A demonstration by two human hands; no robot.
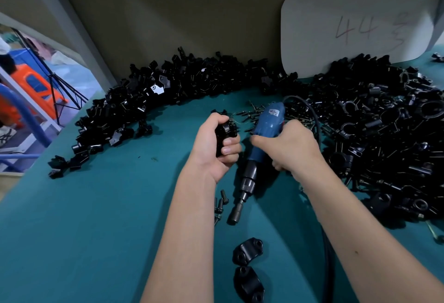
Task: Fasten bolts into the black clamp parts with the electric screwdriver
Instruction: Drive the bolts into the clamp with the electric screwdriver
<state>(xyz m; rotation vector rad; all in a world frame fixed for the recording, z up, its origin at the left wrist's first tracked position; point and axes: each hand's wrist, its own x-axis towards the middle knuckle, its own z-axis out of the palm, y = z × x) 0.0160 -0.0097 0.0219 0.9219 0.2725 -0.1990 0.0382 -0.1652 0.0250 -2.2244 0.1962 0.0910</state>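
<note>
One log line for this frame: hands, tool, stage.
left hand: grips clamp part | right hand: holds electric screwdriver, tip off part | stage: bolt not being driven

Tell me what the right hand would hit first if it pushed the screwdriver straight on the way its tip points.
The right hand grips the blue screwdriver, tip aimed back toward the person. Straight on, it would likely meet the loose bolts just beside the tip or bare green table, then the two clamp halves. Depth is unclear.
</note>
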